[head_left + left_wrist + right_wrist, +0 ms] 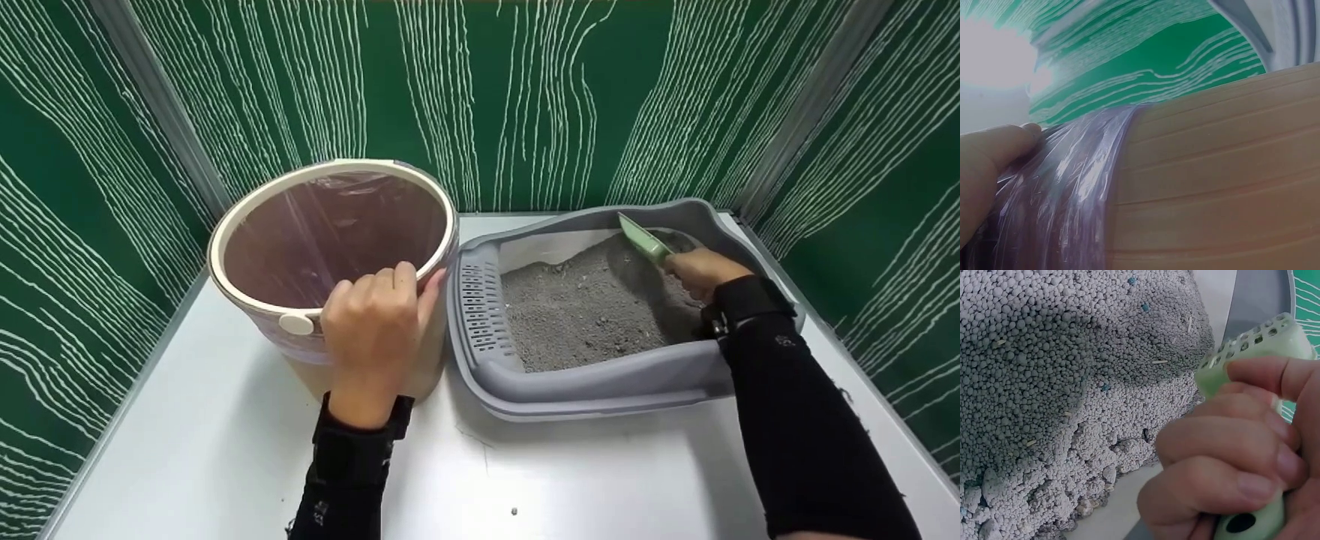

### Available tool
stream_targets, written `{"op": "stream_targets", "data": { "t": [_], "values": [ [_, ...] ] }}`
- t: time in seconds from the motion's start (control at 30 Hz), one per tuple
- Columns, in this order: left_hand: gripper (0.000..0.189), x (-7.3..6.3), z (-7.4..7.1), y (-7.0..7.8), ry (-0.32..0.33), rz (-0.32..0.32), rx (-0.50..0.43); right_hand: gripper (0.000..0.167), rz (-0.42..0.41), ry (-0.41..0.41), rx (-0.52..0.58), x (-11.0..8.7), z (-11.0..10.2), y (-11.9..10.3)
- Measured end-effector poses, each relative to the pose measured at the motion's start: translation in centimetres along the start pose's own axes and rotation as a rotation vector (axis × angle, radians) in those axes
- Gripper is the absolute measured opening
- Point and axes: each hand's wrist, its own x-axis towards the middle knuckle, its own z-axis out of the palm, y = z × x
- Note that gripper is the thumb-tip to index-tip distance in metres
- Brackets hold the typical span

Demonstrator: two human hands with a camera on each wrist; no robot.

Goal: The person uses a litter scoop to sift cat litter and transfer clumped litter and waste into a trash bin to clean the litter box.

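Note:
My left hand (371,319) grips the near right rim of a trash bin (219,251), fingers curled over the cream ring. A thin clear bag (1081,180) lines the bin and folds down outside it; the thumb lies along this plastic in the left wrist view. In my right hand (701,271) is a light green litter scoop (641,237), its handle wrapped by curled fingers. The slotted scoop head (1258,338) is raised above the litter, tilted toward the back of the box. Grey granular cat litter (577,307) fills much of the grey litter box (615,382).
The litter box stands right beside the bin, with a slotted step (480,307) on its left side. Green panels (495,97) with white lines enclose the white table (442,480) at the back and sides. One small grey crumb (514,511) lies near the front.

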Motion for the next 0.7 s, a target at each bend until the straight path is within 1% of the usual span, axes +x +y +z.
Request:
{"op": "stream_targets", "data": {
  "t": [0.13,0.27,0.33,0.4,0.53,0.57,0.6,0.63,0.7],
  "values": [
    [0.05,0.04,0.06,-0.01,0.0,0.003,0.006,0.02,-0.014,0.022,-0.023,0.09,-0.1,-0.07],
    [0.05,0.08,0.0,-0.02,-0.004,0.002,0.004,0.024,-0.028,0.093,-0.114,0.33,-0.24,0.08],
    [0.049,0.08,-0.06,-0.01,-0.005,0.001,0.0,0.03,-0.036,0.119,-0.161,0.44,-0.3,0.26],
    [0.049,0.06,-0.13,-0.03,-0.013,0.001,-0.001,0.03,-0.035,0.119,-0.173,0.55,-0.27,0.42],
    [0.05,0.01,-0.13,-0.04,-0.023,0.003,0.003,0.032,-0.034,0.086,-0.178,0.51,-0.14,0.52],
    [0.049,0.01,-0.13,-0.03,-0.021,0.003,0.001,0.035,-0.034,0.079,-0.175,0.47,-0.12,0.52],
    [0.05,-0.01,-0.12,-0.03,-0.018,0.005,0.002,0.041,-0.039,0.073,-0.181,0.41,-0.14,0.56],
    [0.05,-0.02,-0.11,-0.02,-0.014,0.006,0.002,0.051,-0.041,0.067,-0.188,0.36,-0.14,0.57],
    [0.05,-0.05,-0.09,-0.03,-0.006,0.008,0.001,0.066,-0.044,0.058,-0.191,0.33,-0.17,0.62]
  ]
}}
